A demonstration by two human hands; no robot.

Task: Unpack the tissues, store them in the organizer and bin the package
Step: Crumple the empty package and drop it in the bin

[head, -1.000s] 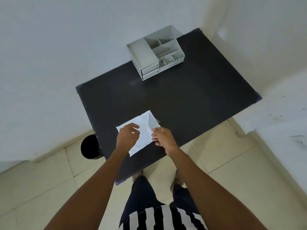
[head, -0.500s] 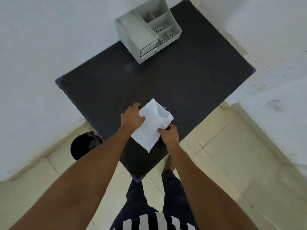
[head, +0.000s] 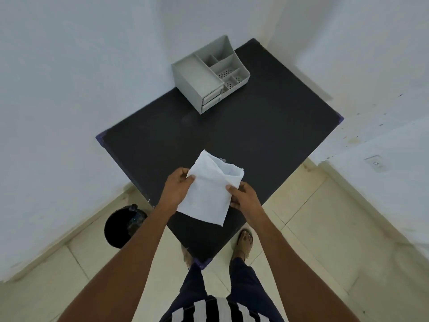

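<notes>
A white tissue (head: 210, 191) is held up over the near part of the black table (head: 255, 140), partly folded at its far end. My left hand (head: 176, 190) pinches its left edge and my right hand (head: 242, 196) grips its right edge. A bit of clear package seems to peek out behind the tissue's far edge; most of it is hidden. The grey organizer (head: 210, 73) with several open compartments and two small drawers stands at the table's far side against the wall.
A black bin (head: 123, 225) stands on the tiled floor left of the table's near corner. White walls close in on the left and far sides. My feet are under the table's near corner.
The tissue has been lifted off the table and turned more upright between both hands. The camera view has shifted, so the table and organizer sit differently in frame.
</notes>
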